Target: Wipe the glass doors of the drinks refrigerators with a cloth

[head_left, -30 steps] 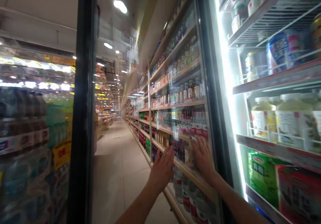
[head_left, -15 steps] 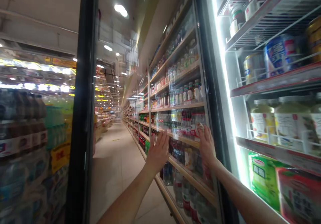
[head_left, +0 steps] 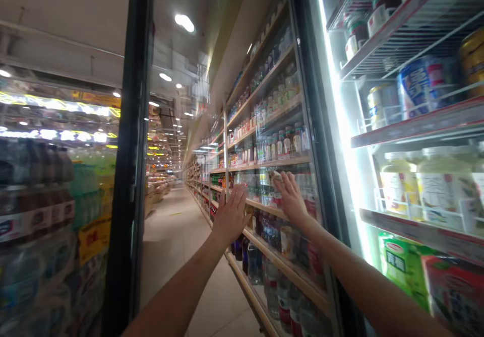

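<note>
Your right hand [head_left: 292,201] holds a small pale wad [head_left: 277,177] under its fingertips, the fingers nearly straight and close together, apparently pressed against the glass pane [head_left: 227,125]. The wad shows just past the index finger; it could be cloth or tissue, too blurred to tell. Your left hand [head_left: 230,216] holds nothing that shows: it is flat and upright, fingers extended, palm toward the pane, and seems to rest on it.

Half a second ago the wad was farther right, close to the door's right edge. Now it sits farther left and a little higher, and the gap between your hands is narrower. Your left hand is slightly higher and farther left too. For the work in hand, that puts the wad on a stretch of glass nearer the middle of the pane, and I judge it is being worked across the surface, not kept on one spot.

Around the pane runs a dark frame [head_left: 126,176]. Shelves of bottles [head_left: 264,150] and an aisle floor [head_left: 177,256] show in or through the glass. To the right, a bright light strip [head_left: 342,115] borders shelves with pale yellow bottles [head_left: 440,181] and a green pack [head_left: 404,266]. Left of the frame stand dark bottles [head_left: 41,191] and a yellow sign [head_left: 94,239].
</note>
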`<state>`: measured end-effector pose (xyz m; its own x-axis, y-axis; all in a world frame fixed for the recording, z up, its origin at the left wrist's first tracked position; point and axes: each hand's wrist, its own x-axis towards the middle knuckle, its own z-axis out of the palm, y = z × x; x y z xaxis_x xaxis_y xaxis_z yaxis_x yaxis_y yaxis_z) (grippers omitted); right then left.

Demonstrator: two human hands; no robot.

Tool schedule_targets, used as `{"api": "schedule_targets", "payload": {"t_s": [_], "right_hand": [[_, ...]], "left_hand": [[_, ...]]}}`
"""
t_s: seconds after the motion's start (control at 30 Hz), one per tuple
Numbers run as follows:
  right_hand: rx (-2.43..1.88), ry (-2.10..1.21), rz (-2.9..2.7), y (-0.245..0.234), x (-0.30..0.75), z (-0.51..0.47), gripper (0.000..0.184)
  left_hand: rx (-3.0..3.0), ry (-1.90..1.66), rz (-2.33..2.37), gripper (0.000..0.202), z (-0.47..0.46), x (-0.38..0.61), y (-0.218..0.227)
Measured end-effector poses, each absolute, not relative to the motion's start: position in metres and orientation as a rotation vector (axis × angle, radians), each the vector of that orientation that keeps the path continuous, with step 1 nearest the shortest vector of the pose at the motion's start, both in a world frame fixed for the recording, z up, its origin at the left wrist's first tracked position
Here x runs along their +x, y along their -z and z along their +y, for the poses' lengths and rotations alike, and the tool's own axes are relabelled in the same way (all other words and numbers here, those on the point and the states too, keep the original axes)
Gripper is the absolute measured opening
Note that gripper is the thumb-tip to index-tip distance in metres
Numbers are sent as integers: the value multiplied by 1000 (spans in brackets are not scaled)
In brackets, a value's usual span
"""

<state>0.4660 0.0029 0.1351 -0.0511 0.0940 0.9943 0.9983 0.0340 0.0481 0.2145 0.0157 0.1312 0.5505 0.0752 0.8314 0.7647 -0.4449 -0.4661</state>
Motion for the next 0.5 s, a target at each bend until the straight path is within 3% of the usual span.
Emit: {"api": "schedule_targets", "payload": {"t_s": [0.2, 0.37, 0.5], "right_hand": [[-1256, 1119, -1111, -152, 448, 6, 59], [-1180, 1244, -1459, -160, 432, 12, 63], [-1169, 1123, -1136, -180, 432, 14, 64]], "left_hand": [[-1827, 1006, -756, 55, 20, 205, -150], [-1785, 1018, -777, 54, 23, 191, -165], [-1772, 1012, -788, 54, 21, 181, -171]]}}
